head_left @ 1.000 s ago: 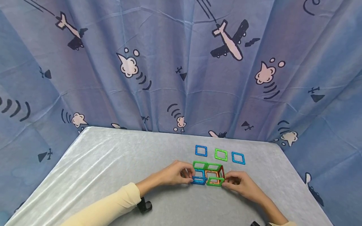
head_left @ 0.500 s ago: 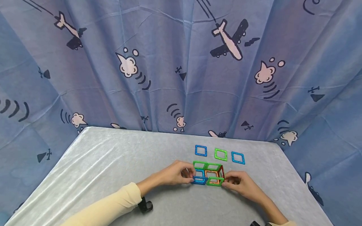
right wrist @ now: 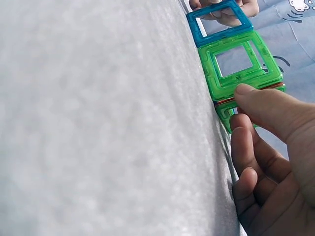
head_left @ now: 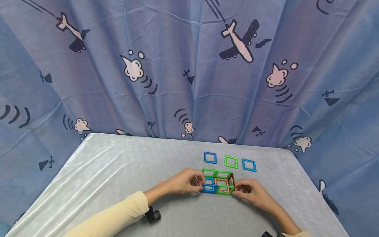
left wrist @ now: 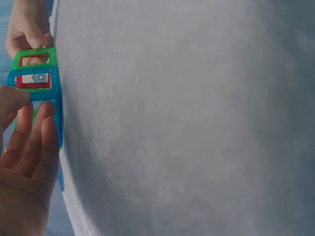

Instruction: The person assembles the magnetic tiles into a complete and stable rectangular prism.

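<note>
As hands (head_left: 184, 182) (head_left: 256, 194) pinch, tiles (right wrist: 228, 89) sit between.

The green frame (right wrist: 239, 78) and blue frame (right wrist: 221, 36) look like glossy, smooth, translucent plastic. The desk cloth (head_left: 148, 158) has a velvety sheen; the curtain (head_left: 165, 65) is creased cloth, the sleeve (head_left: 109, 214) matt fabric.

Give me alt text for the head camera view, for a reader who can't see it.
A person's left hand and right hand hold opposite ends of a low, open-topped structure of blue, green, orange and red square frames on a pale cloth-covered table. Beyond it lie a blue frame, a green frame and another blue frame. A blue airplane-print curtain hangs behind.
</note>
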Demonstrator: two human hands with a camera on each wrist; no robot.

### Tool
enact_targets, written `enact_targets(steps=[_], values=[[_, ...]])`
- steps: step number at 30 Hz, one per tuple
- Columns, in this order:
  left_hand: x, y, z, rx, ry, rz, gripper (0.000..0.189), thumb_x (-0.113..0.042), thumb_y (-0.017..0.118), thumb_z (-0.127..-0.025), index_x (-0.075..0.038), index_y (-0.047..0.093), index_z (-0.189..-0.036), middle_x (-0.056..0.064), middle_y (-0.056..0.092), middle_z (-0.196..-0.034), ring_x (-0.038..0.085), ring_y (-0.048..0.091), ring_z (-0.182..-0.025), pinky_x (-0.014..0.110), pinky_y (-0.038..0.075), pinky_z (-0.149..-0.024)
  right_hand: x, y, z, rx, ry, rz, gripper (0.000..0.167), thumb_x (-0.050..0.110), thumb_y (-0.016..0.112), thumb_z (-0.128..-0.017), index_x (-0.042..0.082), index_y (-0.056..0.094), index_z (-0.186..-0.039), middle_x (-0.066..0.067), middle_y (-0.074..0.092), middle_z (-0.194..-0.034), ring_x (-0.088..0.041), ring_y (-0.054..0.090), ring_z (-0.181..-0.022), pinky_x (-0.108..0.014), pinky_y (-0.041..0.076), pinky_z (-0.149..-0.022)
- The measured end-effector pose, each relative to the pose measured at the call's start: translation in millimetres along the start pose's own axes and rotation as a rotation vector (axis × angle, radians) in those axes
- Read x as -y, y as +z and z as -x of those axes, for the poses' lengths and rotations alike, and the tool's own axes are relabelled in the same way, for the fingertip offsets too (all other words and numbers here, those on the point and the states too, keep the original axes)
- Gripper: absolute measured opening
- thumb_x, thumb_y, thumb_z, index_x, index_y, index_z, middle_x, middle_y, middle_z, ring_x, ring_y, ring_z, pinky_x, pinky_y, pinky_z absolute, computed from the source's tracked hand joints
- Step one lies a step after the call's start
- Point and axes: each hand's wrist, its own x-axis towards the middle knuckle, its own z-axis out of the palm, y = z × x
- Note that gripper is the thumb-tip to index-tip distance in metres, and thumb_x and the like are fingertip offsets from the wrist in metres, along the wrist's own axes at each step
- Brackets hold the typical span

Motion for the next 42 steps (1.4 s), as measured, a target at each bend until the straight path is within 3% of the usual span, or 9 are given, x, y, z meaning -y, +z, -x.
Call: enact_targets(steps=[8,19,24,30,36,42], values=[[1.2,-0.6,-0.1,0.004,-0.003,0.005,0.016,0.002,0.076,-0.089,-0.009,0.066,-0.095,-0.008,0.064,-0.087,0.001,0.065,-0.079,0.021,0.055,-0.07,-1,-1,-0.9,0.002,-0.024,0.007,0.012,0.003,0.076,-0.091,0.005,0.074,-0.102,-0.005,0.068,-0.082,-0.011,0.059,-0.065,-0.027,0.05,-0.054],[3.6,-4.8,3.1,-0.004,0.009,0.009,0.016,0.002,0.076,-0.089,-0.009,0.068,-0.097,-0.007,0.065,-0.088,0.002,0.064,-0.079,0.022,0.055,-0.07,1,-2,-0.2,0.002,0.012,0.022,0.01,0.008,0.077,-0.091,0.006,0.074,-0.101,-0.004,0.068,-0.082,-0.009,0.059,-0.066,-0.028,0.051,-0.055],[5.4,-16.2,5.0,0.0,-0.013,0.023,0.017,0.002,0.077,-0.088,-0.005,0.069,-0.1,-0.004,0.066,-0.089,0.005,0.066,-0.08,0.024,0.056,-0.071,-1,-1,0.2,0.003,0.015,0.015,0.01,0.008,0.077,-0.091,0.006,0.074,-0.1,-0.004,0.068,-0.081,-0.009,0.059,-0.066,-0.028,0.051,-0.055],[10.7,-40.2,4.7,0.01,-0.038,0.033,0.021,0.003,0.078,-0.087,0.001,0.07,-0.106,0.0,0.067,-0.092,0.011,0.066,-0.082,0.027,0.056,-0.076,-1,0,0.3,0.005,0.022,-0.006,0.01,0.007,0.076,-0.091,0.005,0.074,-0.101,-0.006,0.069,-0.083,-0.008,0.06,-0.066,-0.028,0.052,-0.055],[20.2,-57.5,-5.9,-0.028,-0.066,0.015,0.025,0.0,0.078,-0.088,0.004,0.068,-0.111,0.002,0.068,-0.092,0.015,0.066,-0.084,0.029,0.055,-0.079,-2,0,0.4,0.009,0.023,-0.009,0.01,0.006,0.076,-0.091,0.006,0.074,-0.101,-0.006,0.069,-0.083,-0.007,0.059,-0.066,-0.028,0.051,-0.054],[35.7,-57.9,-28.4,-0.075,-0.125,-0.008,0.037,-0.009,0.082,-0.087,-0.001,0.068,-0.12,0.009,0.069,-0.098,0.013,0.064,-0.079,0.027,0.052,-0.072,0,0,-0.1,0.01,0.023,-0.012,0.011,0.007,0.076,-0.091,0.005,0.074,-0.102,-0.006,0.069,-0.084,-0.008,0.06,-0.067,-0.028,0.052,-0.056]])
